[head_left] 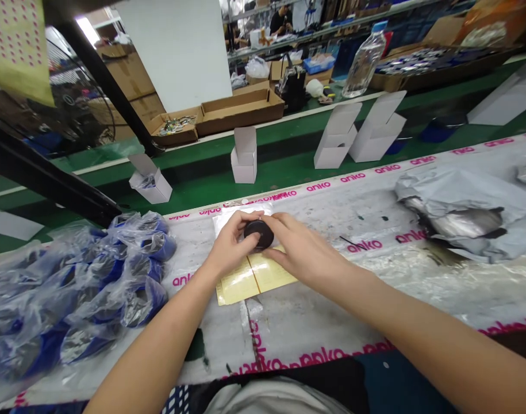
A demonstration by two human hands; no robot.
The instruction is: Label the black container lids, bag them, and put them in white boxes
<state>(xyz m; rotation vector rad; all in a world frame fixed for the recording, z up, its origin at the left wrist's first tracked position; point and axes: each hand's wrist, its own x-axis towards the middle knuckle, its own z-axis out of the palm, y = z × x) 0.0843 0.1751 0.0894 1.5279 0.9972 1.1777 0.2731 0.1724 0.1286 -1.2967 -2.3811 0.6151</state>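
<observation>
A black disc (265, 233) is sitting at the far edge of a yellow sheet (239, 285), the left hand (231, 244) gripping it thumb-on-top, the right hand (298, 246) seemingly steadying its rim; bagged blue items (99, 313) are lying leftward.

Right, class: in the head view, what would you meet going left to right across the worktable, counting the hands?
Bagged blue items → left hand → round black object → right hand → grey plastic bag.
</observation>
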